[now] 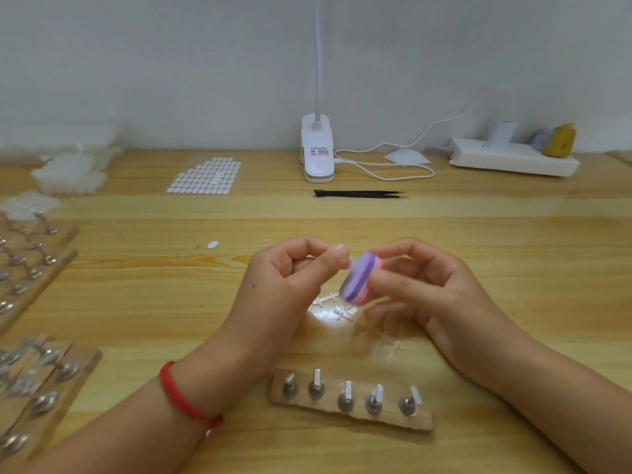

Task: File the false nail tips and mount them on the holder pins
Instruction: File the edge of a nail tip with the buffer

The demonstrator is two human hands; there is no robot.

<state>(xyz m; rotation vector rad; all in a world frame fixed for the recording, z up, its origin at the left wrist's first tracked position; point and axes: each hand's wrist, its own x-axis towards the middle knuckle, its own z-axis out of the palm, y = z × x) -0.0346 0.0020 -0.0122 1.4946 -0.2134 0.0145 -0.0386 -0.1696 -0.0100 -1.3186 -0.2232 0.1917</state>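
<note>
A wide wooden table (pixel 478 234) fills the frame, with a white lamp base (pixel 317 152) and a power strip (pixel 513 157) along the far edge at the top. In the centre, a person's two bare hands meet just above the tabletop. The left hand (pixel 284 285), with a red cord at the wrist, has its fingers curled and its thumb and forefinger pinching what looks like a small pale nail tip (pixel 342 250); blur makes it hard to tell the tip from the person's own nail. The right hand (pixel 437 292) curls its fingers round a purple file block (pixel 357 278), held tilted, its upper end just beside the pinched tip. Below the hands, at lower centre, lies a wooden holder (pixel 422 422) with five upright pins (pixel 347 388), all seemingly bare. This appears to be the filing step, early in the row. The next move probably calls for steady, short strokes of the file against the tip's edge, then pressing the tip squarely onto a pin without losing so small a piece.
</note>
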